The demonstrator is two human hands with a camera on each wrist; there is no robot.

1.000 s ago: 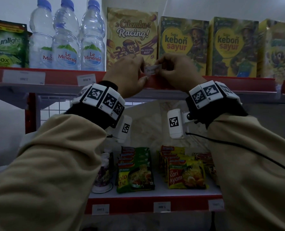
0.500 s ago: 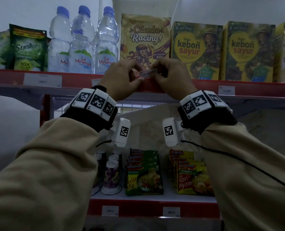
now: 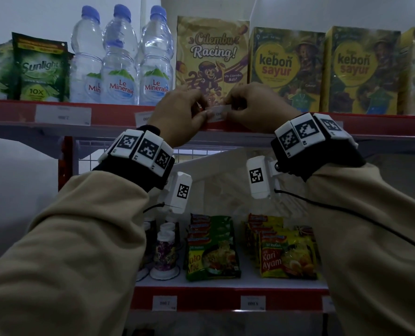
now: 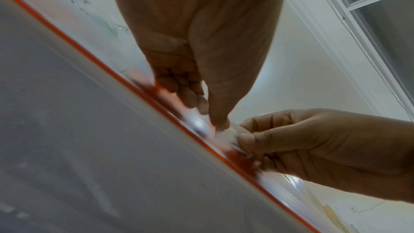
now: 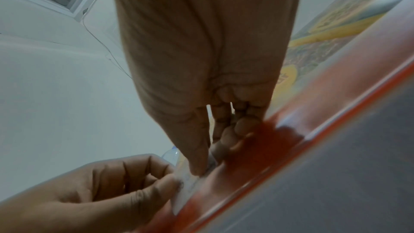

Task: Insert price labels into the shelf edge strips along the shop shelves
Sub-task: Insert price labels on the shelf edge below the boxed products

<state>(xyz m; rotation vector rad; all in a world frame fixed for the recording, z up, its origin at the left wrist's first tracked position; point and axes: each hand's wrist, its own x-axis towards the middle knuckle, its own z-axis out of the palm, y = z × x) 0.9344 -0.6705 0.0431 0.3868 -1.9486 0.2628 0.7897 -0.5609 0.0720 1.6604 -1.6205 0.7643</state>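
A small white price label [image 3: 219, 113] sits at the top lip of the red edge strip [image 3: 383, 124] of the upper shelf, below the Cilembu Racing box. My left hand [image 3: 202, 115] pinches its left end and my right hand [image 3: 230, 112] pinches its right end. From the left wrist view the label [image 4: 226, 133] lies against the strip [image 4: 94, 58] between my left hand [image 4: 209, 112] and the right thumb. The right wrist view has the label [image 5: 186, 190] edge-on beside the strip [image 5: 336, 112], under my right hand [image 5: 207, 164]. Whether the label's lower edge is inside the strip is hidden.
Other labels [image 3: 63, 115] sit in the same strip to the left, one [image 3: 143, 118] partly behind my left hand. Water bottles [image 3: 119, 69], a Sunlight pouch [image 3: 41, 69] and kebon sayur boxes [image 3: 286, 69] stand on the upper shelf. Noodle packs [image 3: 212, 251] lie on the lower shelf.
The view has shifted slightly right and down across the shelf. Both hands stay pinched on the label, which now sits lower against the strip's top edge.
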